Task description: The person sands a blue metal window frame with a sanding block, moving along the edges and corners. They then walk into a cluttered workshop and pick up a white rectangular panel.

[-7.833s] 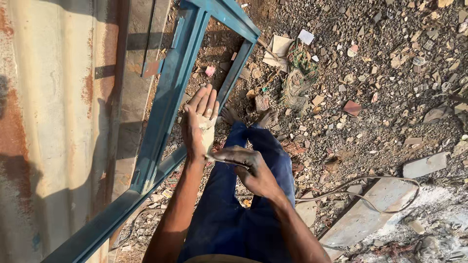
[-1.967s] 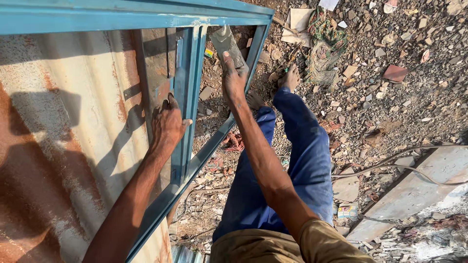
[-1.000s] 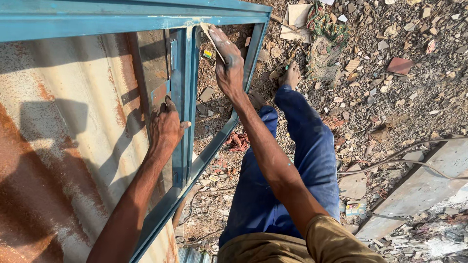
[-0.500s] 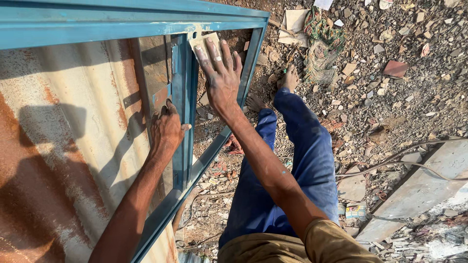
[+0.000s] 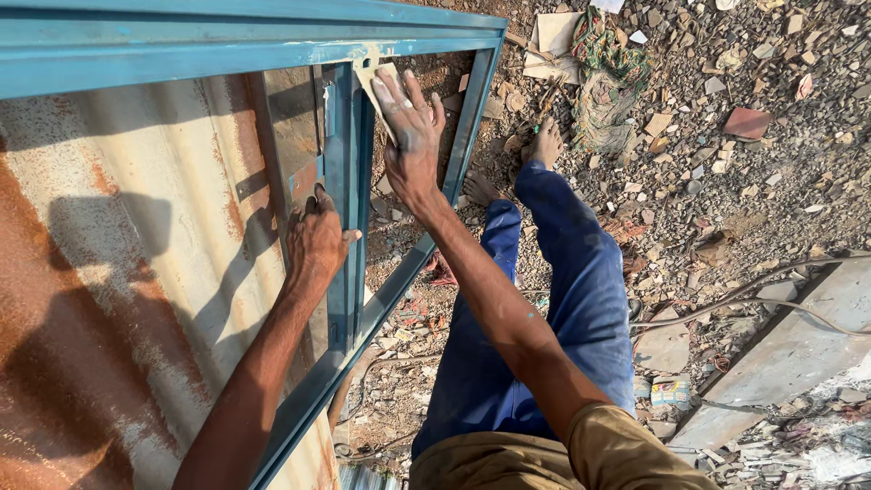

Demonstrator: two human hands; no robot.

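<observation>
A blue-painted metal frame (image 5: 272, 41) stands against a rusty corrugated sheet (image 5: 118, 263). My left hand (image 5: 316, 238) grips the frame's upright inner bar (image 5: 343, 209) about halfway up. My right hand (image 5: 410, 136) is flat against a pale sheet of sandpaper (image 5: 374, 86), pressing it on the joint where that bar meets the top rail. A patch of paint looks rubbed pale at the joint. My legs in blue trousers (image 5: 544, 299) and bare feet stand on rubble below.
The ground is covered in stones and broken tile pieces (image 5: 726, 154). A crumpled cloth (image 5: 603, 73) and cardboard lie near my feet. A grey slab (image 5: 789, 354) with a cable over it lies at the right.
My right hand has slid the sandpaper up and left along the frame to the top joint. My left hand has kept its grip on the upright bar.
</observation>
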